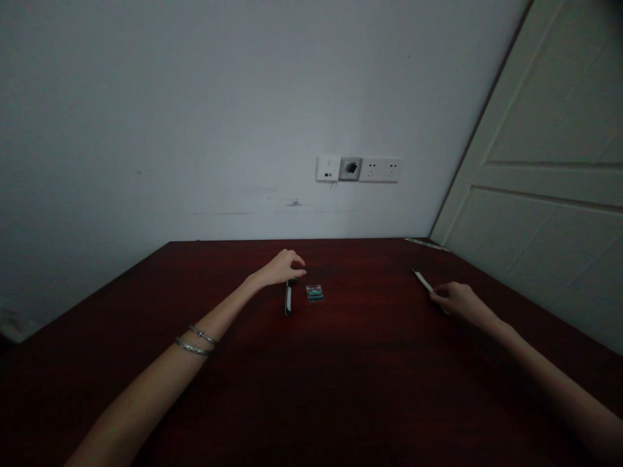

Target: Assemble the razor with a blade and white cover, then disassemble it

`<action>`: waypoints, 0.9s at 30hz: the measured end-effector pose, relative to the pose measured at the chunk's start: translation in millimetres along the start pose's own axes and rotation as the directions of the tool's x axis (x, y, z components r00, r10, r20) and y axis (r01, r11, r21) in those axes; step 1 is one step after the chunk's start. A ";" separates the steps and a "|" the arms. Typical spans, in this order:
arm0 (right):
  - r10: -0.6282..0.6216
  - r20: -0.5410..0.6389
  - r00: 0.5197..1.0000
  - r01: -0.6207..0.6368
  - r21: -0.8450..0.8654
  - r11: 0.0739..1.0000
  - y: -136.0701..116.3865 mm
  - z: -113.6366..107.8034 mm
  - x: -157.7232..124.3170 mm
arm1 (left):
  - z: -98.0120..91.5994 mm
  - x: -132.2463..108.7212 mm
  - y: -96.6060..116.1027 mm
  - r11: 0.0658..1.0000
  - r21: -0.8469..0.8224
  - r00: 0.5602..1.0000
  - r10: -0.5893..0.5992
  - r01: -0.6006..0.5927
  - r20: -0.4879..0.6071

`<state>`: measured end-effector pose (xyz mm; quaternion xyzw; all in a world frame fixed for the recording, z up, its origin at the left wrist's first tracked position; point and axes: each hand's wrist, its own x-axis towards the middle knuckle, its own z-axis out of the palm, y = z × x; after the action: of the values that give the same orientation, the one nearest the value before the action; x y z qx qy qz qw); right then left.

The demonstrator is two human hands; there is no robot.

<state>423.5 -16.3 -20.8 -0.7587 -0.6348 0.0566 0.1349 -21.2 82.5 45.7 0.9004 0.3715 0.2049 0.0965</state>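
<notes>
My left hand [283, 266] hovers over the middle of the dark red table, thumb and forefinger apart with nothing between them. Partly under it lies a slim black-and-white stick-like object [289, 301], its far end hidden by the hand. Just to the right is a small flat clear case [315, 293] with something green inside, too small to make out. At the right, my right hand [456, 299] pinches a slim whitish strip with a dark tip [422, 280], which points away to the upper left. The strip's near end is mostly covered by the fingers.
The wooden table [311, 389] meets a pale wall with a row of sockets and switches [360, 169]. A white panelled door [545, 175] borders the right side. Near the far right corner lies a thin pale strip [426, 244].
</notes>
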 end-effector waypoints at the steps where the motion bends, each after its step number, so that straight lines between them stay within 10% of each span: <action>1: -0.013 -0.012 1.000 0.013 0.014 1.000 -6.8 -0.7 -1.6 | 0.7 1.3 1.6 1.000 -0.024 1.000 -0.009 0.009 -0.003; 8: -0.187 -0.141 0.972 0.194 0.038 0.980 -84.5 -3.5 -13.6 | 20.6 18.1 18.4 0.995 -0.097 0.999 -0.038 0.036 -0.016; 16: -0.319 -0.008 0.948 0.318 0.069 0.945 -175.3 16.4 -29.3 | 33.3 29.0 29.4 0.997 -0.069 0.999 0.044 -0.045 -0.018; 27: -0.330 0.083 0.940 0.334 -0.040 0.942 -219.3 42.6 -39.4 | 31.6 17.9 20.8 0.995 -0.095 0.999 0.016 -0.012 0.041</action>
<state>197.3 -14.7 -4.3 -0.6414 -0.7596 0.0447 0.0984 17.2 79.8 29.4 0.9015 0.3527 0.2044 0.1454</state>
